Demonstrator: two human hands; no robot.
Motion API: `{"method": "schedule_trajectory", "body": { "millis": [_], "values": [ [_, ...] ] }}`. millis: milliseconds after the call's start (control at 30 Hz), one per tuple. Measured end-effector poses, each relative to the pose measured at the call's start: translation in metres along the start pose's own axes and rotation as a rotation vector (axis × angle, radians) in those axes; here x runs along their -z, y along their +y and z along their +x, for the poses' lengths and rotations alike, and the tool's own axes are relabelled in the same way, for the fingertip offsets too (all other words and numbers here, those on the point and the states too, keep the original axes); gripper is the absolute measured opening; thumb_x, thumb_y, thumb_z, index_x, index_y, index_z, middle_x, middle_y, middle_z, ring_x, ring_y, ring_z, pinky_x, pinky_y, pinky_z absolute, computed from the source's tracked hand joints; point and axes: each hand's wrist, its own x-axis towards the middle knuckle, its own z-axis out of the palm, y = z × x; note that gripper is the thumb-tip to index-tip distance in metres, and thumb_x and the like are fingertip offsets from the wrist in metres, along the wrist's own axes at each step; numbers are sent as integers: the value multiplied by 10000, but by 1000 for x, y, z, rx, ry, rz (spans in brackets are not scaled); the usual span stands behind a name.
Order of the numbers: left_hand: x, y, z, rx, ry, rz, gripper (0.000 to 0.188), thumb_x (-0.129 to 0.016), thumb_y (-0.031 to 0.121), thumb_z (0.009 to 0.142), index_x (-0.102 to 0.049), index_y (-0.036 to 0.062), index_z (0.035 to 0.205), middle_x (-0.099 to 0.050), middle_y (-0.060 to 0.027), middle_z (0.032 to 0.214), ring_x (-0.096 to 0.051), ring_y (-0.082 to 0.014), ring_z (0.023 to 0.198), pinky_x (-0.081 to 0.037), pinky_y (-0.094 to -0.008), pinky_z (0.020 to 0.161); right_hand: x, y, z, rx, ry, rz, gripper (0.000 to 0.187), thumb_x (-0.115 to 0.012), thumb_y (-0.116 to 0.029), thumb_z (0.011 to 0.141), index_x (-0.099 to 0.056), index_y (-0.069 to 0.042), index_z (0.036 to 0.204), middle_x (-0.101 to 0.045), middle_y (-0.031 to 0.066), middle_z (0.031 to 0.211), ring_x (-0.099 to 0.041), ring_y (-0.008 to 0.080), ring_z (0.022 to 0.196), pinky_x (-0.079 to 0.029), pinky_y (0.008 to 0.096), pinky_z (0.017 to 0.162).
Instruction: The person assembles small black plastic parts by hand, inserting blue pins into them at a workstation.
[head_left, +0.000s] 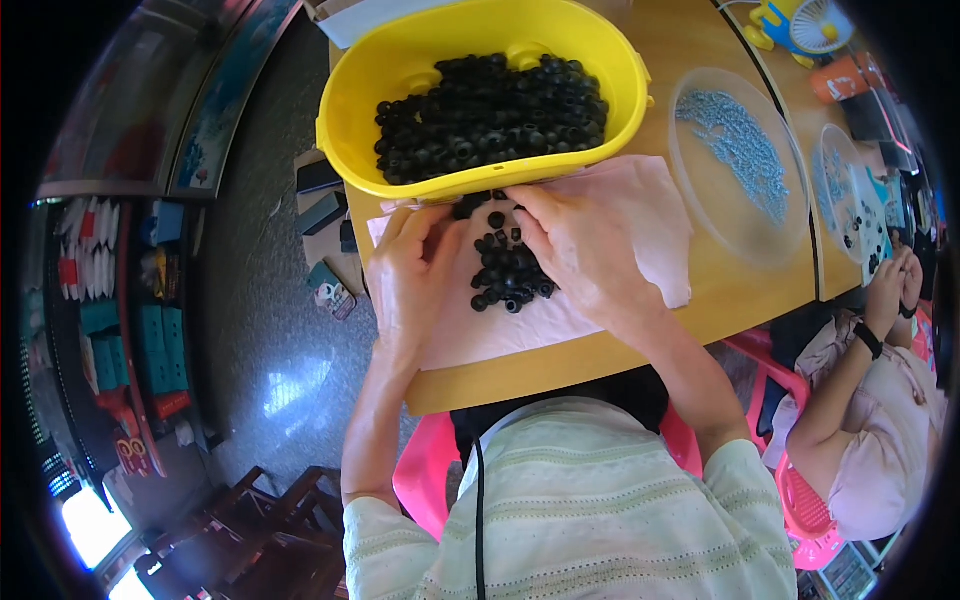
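Small black ring-shaped parts (510, 268), several with a hole through the middle, lie loosely heaped on a pink cloth (655, 215). At the heap's left is my left hand (408, 275), its fingers curled in and its tips beside black parts below the tub's front rim. My right hand (580, 245) reaches over from the right. Its thumb and index finger come close together beside a small black piece at the top of the heap. Whatever lies between the fingertips of either hand is too small to make out. Many more black parts fill a yellow tub (345, 110) just beyond my hands.
Right of the cloth stands a clear round tray (683, 165) of small pale-blue pieces. Another person's hands (893, 283) work farther right beside a smaller clear tray (822, 200). A small yellow-and-blue fan (815, 28) stands at the back right. Boxes (325, 213) lie left of the table.
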Motion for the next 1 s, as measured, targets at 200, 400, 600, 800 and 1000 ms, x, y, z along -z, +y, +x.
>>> {"method": "schedule_trajectory", "body": {
  "millis": [200, 400, 600, 800, 1000],
  "values": [
    [4, 6, -3, 62, -98, -137, 269, -736, 100, 771, -668, 12, 1017, -595, -81, 793, -607, -178, 657, -485, -282, 615, 12, -5, -1, -81, -104, 67, 208, -599, -64, 853, -642, -81, 1056, -636, 146, 757, -615, 305, 658, -470, 386, 592],
    [1, 3, 1, 21, -128, -47, 293, -720, 82, 769, -667, 22, 1051, -590, -80, 815, -593, -176, 661, -483, -274, 620, 0, -3, 6, 33, -90, -76, 256, -581, -41, 853, -636, -78, 1100, -630, 152, 762, -605, 301, 648, -472, 380, 613],
    [8, -2, -2, 22, -212, -125, 297, -700, 38, 772, -659, 14, 1066, -588, -80, 853, -595, -167, 678, -486, -272, 634, 18, -2, 1, 26, -118, 16, 245, -565, -33, 844, -630, -89, 1074, -626, 152, 740, -615, 314, 648, -479, 403, 590],
    [8, 4, 2, 57, -226, -114, 284, -678, 10, 789, -658, 4, 1072, -589, -86, 872, -616, -157, 717, -500, -262, 671, 7, 2, 5, 12, -90, -7, 247, -581, -6, 847, -661, -84, 1067, -641, 161, 801, -627, 301, 689, -481, 380, 626],
    [8, 7, -2, 27, -219, -127, 270, -665, 6, 798, -671, 28, 1067, -596, -92, 877, -619, -190, 725, -495, -280, 671, 12, 2, -2, 53, -117, 82, 219, -604, -24, 845, -672, -75, 1047, -637, 156, 782, -614, 296, 669, -471, 371, 606]
  ]
}}
